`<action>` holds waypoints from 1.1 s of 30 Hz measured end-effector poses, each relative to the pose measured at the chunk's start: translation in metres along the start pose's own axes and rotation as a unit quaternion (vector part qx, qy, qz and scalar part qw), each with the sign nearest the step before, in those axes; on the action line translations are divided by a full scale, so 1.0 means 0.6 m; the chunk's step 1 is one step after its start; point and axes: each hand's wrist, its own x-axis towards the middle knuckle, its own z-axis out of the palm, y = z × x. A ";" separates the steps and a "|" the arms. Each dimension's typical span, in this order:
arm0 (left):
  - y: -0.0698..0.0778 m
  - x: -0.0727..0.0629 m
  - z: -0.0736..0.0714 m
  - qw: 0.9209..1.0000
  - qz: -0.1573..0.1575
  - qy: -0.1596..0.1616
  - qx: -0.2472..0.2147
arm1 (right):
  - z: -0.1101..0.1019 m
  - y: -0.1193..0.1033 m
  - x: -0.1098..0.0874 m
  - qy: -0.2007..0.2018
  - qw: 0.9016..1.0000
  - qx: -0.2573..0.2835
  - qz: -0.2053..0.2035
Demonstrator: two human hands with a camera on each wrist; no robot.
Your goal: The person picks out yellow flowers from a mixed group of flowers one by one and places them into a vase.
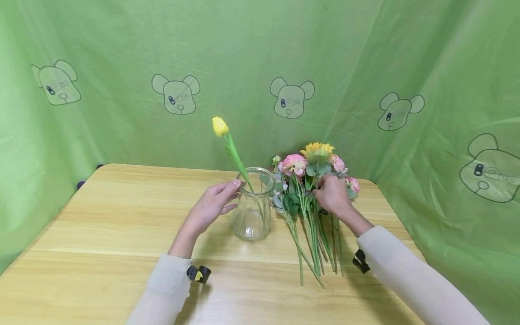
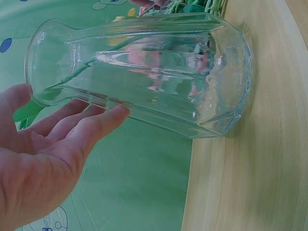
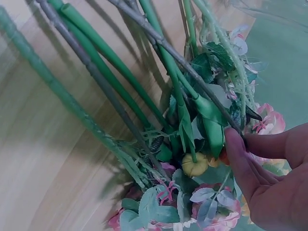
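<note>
A clear glass vase (image 1: 252, 221) stands on the table with one yellow tulip (image 1: 220, 127) leaning left out of its mouth. My left hand (image 1: 214, 201) is at the vase's left side. In the left wrist view the fingers (image 2: 103, 124) lie nearly straight along the glass, the thumb beside the rim. To the right of the vase, my right hand (image 1: 334, 194) pinches the thin brown stem of a sunflower (image 1: 318, 150) between thumb and fingertips. That sunflower is over a pile of artificial flowers, including pink blooms (image 1: 293, 164), whose stems point toward me.
The flower pile covers the right part of the wooden table (image 1: 122, 216), its green stems (image 1: 313, 243) fanned out close to the vase. A green curtain (image 1: 243, 54) with bear-head prints hangs behind and at both sides. A small yellow bud (image 3: 195, 165) is among the leaves in the right wrist view.
</note>
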 end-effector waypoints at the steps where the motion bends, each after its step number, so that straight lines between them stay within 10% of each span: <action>1: 0.000 0.000 0.000 1.000 0.000 0.000 -0.001 | 0.000 -0.001 0.000 0.002 1.000 0.002 -0.002; 33: -0.002 0.000 -0.002 1.000 0.003 -0.004 -0.002 | -0.055 -0.058 0.024 0.049 0.997 0.043 -0.032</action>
